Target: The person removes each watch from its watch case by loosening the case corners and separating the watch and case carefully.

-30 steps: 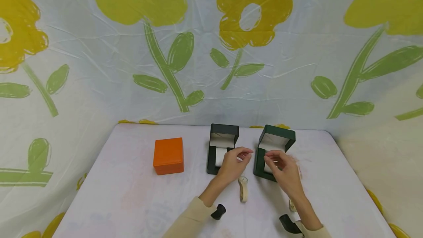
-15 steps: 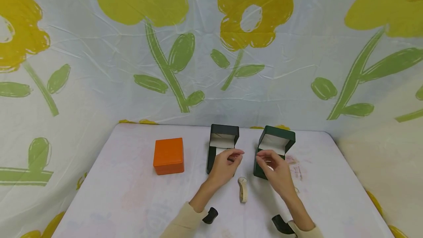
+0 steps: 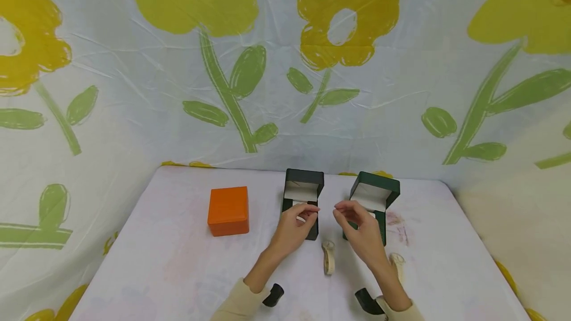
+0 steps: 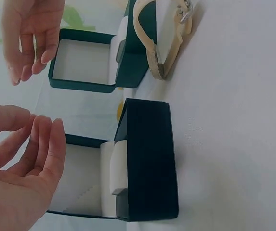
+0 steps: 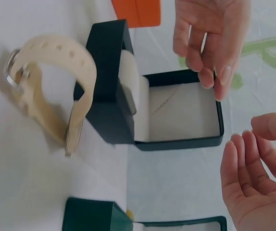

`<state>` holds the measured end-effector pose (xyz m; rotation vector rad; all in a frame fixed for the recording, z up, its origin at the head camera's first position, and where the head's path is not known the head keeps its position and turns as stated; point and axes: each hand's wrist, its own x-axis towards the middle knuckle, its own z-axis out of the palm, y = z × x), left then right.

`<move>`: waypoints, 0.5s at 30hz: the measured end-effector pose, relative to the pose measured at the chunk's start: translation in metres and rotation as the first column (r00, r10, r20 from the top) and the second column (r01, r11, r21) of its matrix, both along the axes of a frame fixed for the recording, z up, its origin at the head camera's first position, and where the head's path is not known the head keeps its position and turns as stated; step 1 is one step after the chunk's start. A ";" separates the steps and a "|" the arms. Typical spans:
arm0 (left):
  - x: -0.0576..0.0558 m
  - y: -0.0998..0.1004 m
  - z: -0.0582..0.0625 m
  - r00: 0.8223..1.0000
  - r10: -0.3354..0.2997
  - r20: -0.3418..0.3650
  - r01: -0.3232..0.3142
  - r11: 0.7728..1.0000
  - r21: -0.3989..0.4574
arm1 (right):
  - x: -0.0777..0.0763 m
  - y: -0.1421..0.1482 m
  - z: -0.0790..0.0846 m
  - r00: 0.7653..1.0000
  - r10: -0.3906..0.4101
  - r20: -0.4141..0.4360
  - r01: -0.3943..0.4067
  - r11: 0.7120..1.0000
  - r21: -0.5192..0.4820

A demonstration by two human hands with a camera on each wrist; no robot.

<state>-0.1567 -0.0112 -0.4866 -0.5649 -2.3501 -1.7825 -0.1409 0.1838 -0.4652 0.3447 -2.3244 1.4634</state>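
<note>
My left hand (image 3: 290, 229) hovers above the front of the black watch box (image 3: 305, 176), fingers loosely curled and holding nothing. Above the front left of the dark green watch box (image 3: 378, 182) is my right hand (image 3: 359, 229), bent the same loose way with nothing in it. The fingertips of both hands face each other across a small gap. Both boxes stand with lids raised, and a white cushion (image 4: 119, 166) shows inside the black one. A beige-strapped watch (image 3: 328, 259) lies on the table between my forearms. Partly behind my right forearm is a second beige-strapped watch (image 3: 397, 263).
A closed orange box (image 3: 228, 211) stands left of the black one. The white table (image 3: 178, 271) backs onto a flower-printed cloth (image 3: 379, 128). Black straps (image 3: 368, 302) sit at both wrists.
Both hands have drifted left and slightly toward me, the right one uncovering more of the green box. The second watch has come into view beside my right forearm. The boxes stay put.
</note>
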 end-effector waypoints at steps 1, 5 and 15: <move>0.001 -0.002 -0.001 1.000 -0.003 0.004 0.003 1.000 -0.001 | 0.001 -0.001 0.001 1.000 0.003 0.003 -0.003 1.000 -0.007; 0.003 -0.009 -0.002 1.000 0.001 0.018 -0.001 1.000 -0.010 | 0.003 -0.007 0.002 1.000 0.015 0.016 -0.015 1.000 -0.004; 0.007 -0.029 0.001 0.998 0.057 -0.001 -0.057 0.998 -0.024 | 0.014 -0.034 0.031 1.000 0.015 0.005 -0.015 0.999 0.034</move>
